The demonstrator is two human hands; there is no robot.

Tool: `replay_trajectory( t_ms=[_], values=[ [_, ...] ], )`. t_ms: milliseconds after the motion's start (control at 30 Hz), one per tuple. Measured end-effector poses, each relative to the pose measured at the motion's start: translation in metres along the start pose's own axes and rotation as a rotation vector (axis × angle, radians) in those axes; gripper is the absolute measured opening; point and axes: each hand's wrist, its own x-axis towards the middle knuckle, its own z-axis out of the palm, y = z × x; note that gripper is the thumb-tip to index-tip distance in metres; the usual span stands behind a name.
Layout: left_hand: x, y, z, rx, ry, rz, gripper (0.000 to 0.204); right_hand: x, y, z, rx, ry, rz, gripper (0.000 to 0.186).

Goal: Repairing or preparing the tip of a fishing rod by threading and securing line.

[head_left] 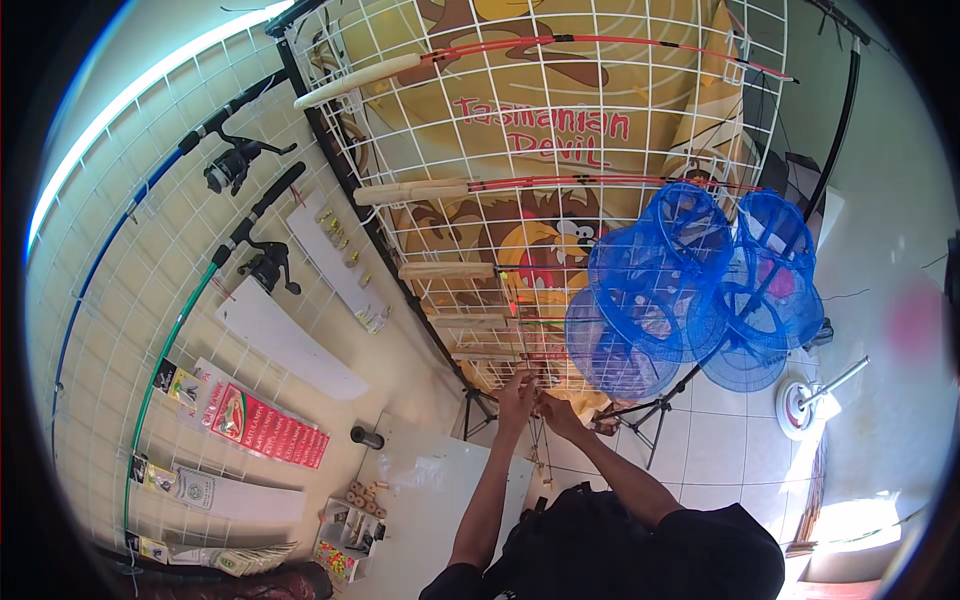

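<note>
Both of my hands are raised in front of me at the lower part of a white wire grid (560, 110). My left hand (516, 397) is closed, its fingertips up against the lower wires. Just to its right, my right hand (561, 412) pinches with fingers bent toward the left one. What the fingers hold is too small to make out. Thin dark strands (538, 450) hang down between my forearms. Short wooden handles (478, 321) with thin rods lie across the grid just above my hands. Blue mesh nets (655, 280) hang to the right.
On the left grid hang a blue fishing rod (150, 180), a green fishing rod (190, 295) and packaged tackle (255, 420). A whitish table (430, 480) with a box of small items (345, 540) stands lower left. Black stand legs (652, 425) rest on the tiled floor.
</note>
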Motion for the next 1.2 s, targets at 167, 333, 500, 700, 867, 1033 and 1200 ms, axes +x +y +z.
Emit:
replay_trajectory(
  t_ms=[167, 333, 500, 700, 867, 1033, 1200],
  values=[
    [-0.003, -0.016, -0.001, 0.016, -0.026, -0.038, 0.016, 0.005, 0.009, 0.004, -0.019, -0.05, -0.01, 0.024],
    [0.0, -0.019, 0.0, 0.089, -0.065, -0.007, 0.015, 0.011, 0.023, 0.007, -0.02, -0.074, -0.044, 0.022],
    [0.006, -0.015, -0.001, 0.053, -0.122, -0.091, 0.017, 0.018, 0.039, 0.012, 0.002, -0.037, -0.047, 0.015],
    [0.013, -0.01, -0.002, -0.007, -0.11, -0.155, 0.022, 0.027, 0.052, 0.017, -0.05, -0.081, -0.026, 0.03],
    [0.023, -0.002, -0.003, 0.144, -0.051, -0.016, 0.024, 0.034, 0.058, 0.018, -0.095, -0.085, 0.105, 0.013],
    [0.027, 0.009, -0.01, 0.101, 0.004, -0.084, 0.025, 0.042, 0.052, 0.022, -0.022, -0.112, 0.115, 0.01],
    [0.037, 0.019, -0.009, 0.032, -0.01, -0.099, 0.03, 0.054, 0.064, 0.029, -0.028, -0.134, 0.119, 0.012]
  ],
)
